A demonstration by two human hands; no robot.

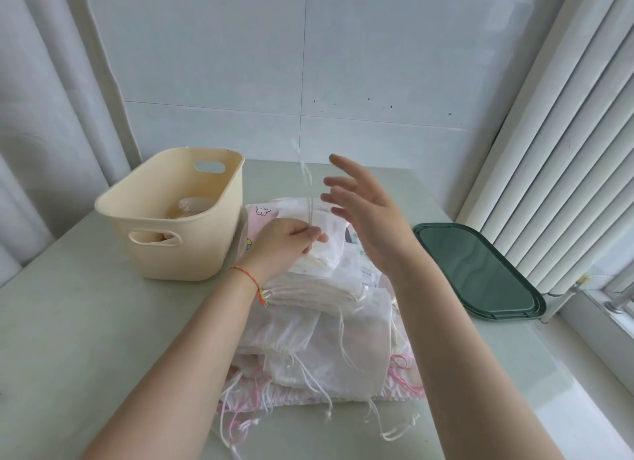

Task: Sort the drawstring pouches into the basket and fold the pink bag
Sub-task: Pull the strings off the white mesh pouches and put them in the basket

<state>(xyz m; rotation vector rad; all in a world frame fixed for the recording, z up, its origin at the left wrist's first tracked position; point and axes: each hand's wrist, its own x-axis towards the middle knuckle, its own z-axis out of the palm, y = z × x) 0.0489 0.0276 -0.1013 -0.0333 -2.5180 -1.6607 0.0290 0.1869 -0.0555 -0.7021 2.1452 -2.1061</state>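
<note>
- Table (85, 322): pale green; carries everything, all within arm's reach.
- Pile of pouches (326, 339): white mesh, cords trailing toward the person; stacked centre, on the pink bag (255, 219), so the bag probably waits till last.
- Basket (171, 216): cream, just left of the pile; few pouches inside.
- Tray (480, 271): green, right, apart.
- Right hand (363, 206): raised, fingers spread, holding nothing.
- Left hand (286, 245): on the pile, pinching a drawstring (307, 182) that rises upward.

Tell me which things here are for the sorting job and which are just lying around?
For the job:
- pile of drawstring pouches
- small white pouch, pinched by the left hand
- cream basket
- pink bag, under the pile

Just lying around:
- green tray
- white blinds
</note>
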